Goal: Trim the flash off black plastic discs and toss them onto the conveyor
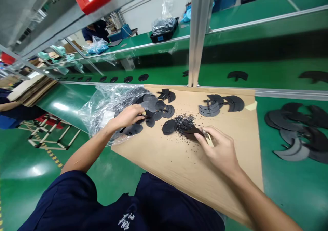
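Observation:
My left hand [131,116] is at the left of the cardboard, its fingers closed at the edge of a pile of black plastic discs [149,103]. It appears to pinch one disc, though the fingers partly hide the contact. My right hand [221,147] is wrapped round small cutting pliers [208,138] with a cream handle, over the cardboard sheet [164,159]. Just left of the pliers lies a heap of tiny black plastic bits [185,121], with more scattered around. A short stack of black round parts [169,127] touches the heap's left side.
A clear plastic bag [99,104] of black parts lies at the left. Curved black parts [221,104] sit at the cardboard's back right, with another pile [299,132] on the green table. A metal post [197,36] rises behind. A row of black pieces lies along the green belt [164,65].

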Available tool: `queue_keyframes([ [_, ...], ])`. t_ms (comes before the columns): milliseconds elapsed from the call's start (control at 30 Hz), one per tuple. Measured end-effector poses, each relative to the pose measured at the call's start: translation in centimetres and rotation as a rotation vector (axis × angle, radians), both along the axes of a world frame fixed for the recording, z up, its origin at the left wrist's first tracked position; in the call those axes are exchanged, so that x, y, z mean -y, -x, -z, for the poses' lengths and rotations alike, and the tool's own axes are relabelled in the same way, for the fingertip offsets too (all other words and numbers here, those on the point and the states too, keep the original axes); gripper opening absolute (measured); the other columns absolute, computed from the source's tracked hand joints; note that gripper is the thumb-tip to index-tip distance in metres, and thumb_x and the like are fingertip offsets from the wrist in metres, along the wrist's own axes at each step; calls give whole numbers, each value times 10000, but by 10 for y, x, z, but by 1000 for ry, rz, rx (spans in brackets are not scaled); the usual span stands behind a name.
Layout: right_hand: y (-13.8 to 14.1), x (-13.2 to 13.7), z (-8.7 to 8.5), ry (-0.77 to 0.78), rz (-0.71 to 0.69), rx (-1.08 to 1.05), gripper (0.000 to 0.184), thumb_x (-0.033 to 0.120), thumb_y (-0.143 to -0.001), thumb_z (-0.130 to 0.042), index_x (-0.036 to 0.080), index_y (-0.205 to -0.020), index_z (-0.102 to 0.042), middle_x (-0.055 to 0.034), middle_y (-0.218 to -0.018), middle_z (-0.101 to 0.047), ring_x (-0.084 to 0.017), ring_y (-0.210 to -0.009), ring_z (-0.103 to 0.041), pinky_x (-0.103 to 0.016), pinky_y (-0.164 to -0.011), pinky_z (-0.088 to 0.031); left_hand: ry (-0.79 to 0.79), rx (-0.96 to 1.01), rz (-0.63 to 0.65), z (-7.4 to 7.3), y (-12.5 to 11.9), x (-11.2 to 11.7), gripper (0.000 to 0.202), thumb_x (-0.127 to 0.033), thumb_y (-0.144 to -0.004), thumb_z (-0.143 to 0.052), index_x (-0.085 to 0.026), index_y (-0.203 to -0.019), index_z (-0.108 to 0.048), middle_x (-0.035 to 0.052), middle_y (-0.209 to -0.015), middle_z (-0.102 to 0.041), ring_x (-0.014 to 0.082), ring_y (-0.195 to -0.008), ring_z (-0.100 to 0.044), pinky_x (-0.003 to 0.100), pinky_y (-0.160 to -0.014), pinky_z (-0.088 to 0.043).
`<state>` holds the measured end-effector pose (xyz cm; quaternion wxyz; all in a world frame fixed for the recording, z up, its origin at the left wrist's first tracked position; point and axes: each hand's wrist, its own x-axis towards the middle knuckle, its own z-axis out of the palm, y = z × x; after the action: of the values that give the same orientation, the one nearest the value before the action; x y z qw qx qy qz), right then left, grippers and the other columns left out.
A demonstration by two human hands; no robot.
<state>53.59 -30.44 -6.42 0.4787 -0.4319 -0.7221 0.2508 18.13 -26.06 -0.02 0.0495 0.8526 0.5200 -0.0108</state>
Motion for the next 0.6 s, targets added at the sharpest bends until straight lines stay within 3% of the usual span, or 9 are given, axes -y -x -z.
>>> queue_keyframes([
  [133,1,0,-5,294,-28,-175,321,452,-910,-680,198,-738,-585,4,-687,-571,-151,-640,-529,-277,-614,-455,0,560,79,5,-50,10,247,-357,-986,-583,-173,-821,-585,43,-874,-601,147,-756,-564,241,-641,-470],
  [233,1,-2,-7,418,-67,-281,353,519,-862,-728,190,-785,-626,-9,-737,-610,-164,-695,-553,-283,-656,-485,46,866,132,18,-99,17,211,-373,-979,-615,-168,-933,-627,45,-905,-610,114,-719,-567,203,-595,-476],
  [400,-3,-3,-6,511,-67,-327,372,541,-834,-756,178,-845,-672,-22,-795,-650,-170,-737,-565,-287,-684,-496,-113,906,151,43,-150,17,238,-303,-996,-587,-176,-1175,-680,41,-906,-625,98,-671,-525,208,-604,-479],
  [600,-5,0,-2,557,-54,-330,349,516,-842,-755,183,-834,-651,-9,-776,-620,-164,-735,-549,-283,-685,-489,-229,869,173,60,-156,22,292,-265,-1020,-541,-184,-1273,-661,86,-1022,-653,183,-953,-625,312,-822,-553],
])
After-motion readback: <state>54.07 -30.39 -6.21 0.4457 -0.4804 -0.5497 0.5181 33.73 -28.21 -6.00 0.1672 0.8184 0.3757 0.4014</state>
